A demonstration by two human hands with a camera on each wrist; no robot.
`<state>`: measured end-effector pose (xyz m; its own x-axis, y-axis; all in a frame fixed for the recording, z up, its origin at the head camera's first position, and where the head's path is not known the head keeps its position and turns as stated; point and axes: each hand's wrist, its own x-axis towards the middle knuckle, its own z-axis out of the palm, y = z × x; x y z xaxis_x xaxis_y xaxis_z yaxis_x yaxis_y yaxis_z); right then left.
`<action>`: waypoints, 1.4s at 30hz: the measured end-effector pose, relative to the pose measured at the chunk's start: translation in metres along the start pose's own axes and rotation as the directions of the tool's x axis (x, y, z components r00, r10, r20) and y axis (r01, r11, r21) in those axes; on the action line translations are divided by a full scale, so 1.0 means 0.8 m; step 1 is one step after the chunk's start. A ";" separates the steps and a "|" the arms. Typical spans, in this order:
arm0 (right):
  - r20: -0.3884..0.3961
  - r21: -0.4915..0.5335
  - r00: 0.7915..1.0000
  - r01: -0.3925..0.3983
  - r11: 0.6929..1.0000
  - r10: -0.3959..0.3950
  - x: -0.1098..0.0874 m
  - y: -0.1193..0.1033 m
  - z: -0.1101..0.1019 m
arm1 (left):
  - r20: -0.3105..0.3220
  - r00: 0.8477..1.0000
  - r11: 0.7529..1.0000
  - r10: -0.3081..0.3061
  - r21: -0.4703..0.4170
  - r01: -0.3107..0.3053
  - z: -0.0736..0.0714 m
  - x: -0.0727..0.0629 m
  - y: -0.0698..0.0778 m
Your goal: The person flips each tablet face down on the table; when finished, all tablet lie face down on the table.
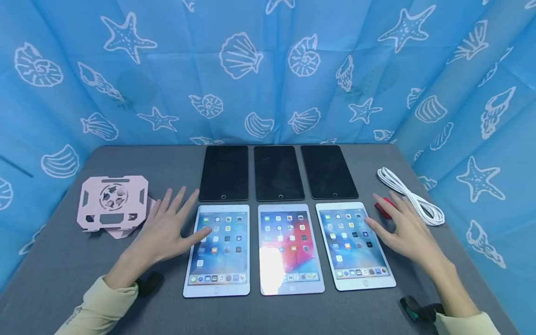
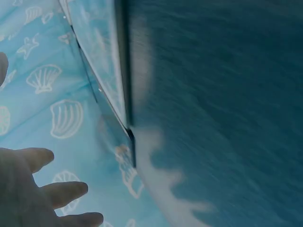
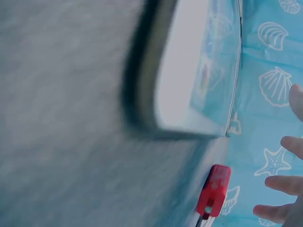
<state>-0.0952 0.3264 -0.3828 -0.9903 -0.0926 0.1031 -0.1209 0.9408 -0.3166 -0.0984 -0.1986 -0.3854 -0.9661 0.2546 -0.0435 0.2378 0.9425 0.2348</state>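
Observation:
Three white tablets with lit home screens lie in the front row: a left tablet point(image 1: 217, 251), a middle tablet point(image 1: 289, 270) with glare on its screen, and a right tablet point(image 1: 356, 246). My left hand point(image 1: 165, 232) is spread beside the left tablet, its thumb over that tablet's edge. My right hand point(image 1: 408, 230) is spread beside the right tablet, thumb tip at its edge. Both hands hold nothing. Beyond the right fingers lies a red object point(image 3: 215, 189), partly hidden by the hand in the head view.
Behind stand three dark-screened tablets in a row: a left one point(image 1: 224, 172), a middle one point(image 1: 279, 172) and a right one point(image 1: 329, 171). A pink stand point(image 1: 136, 195) with cutouts lies at the left. A coiled white cable point(image 1: 412, 197) sits at the right. A patterned blue curtain point(image 1: 268, 93) borders the grey table point(image 1: 293, 316).

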 end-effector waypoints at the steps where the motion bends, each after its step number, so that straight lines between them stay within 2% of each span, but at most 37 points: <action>1: -0.001 0.016 1.000 0.009 1.000 -0.009 0.002 -0.001 0.000 | -0.002 1.000 1.000 0.009 -0.007 -0.009 0.000 0.004 0.004; 8: -0.043 0.080 0.996 0.078 0.994 -0.075 0.028 -0.003 0.000 | -0.029 0.996 0.996 0.085 -0.032 -0.086 0.002 0.039 0.035; 14: -0.040 0.117 0.998 0.044 0.992 -0.039 0.049 0.000 0.000 | -0.041 0.991 0.990 0.129 -0.051 -0.131 0.005 0.072 0.070; 19: -0.042 0.143 0.999 0.023 0.989 -0.017 0.063 -0.001 0.003 | -0.020 0.987 0.984 0.158 -0.080 -0.159 0.013 0.103 0.101; 26: -0.027 0.181 0.999 0.038 0.983 -0.033 0.088 -0.005 0.007 | -0.014 0.974 0.966 0.226 -0.127 -0.226 0.016 0.142 0.146; 34: 0.063 0.164 0.998 -0.005 0.986 -0.006 0.114 -0.012 0.013 | -0.005 0.964 0.961 0.264 -0.089 -0.264 0.027 0.183 0.187; 42: 0.162 0.130 0.984 -0.093 0.987 0.071 0.131 -0.009 0.022 | 0.041 0.970 0.958 0.238 -0.174 -0.227 0.047 0.213 0.225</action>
<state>-0.1991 0.3042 -0.3867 -0.9943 -0.0771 -0.0738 -0.0364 0.8950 -0.4446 -0.2165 0.0226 -0.3869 -0.8769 0.4800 -0.0266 0.4298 0.8075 0.4040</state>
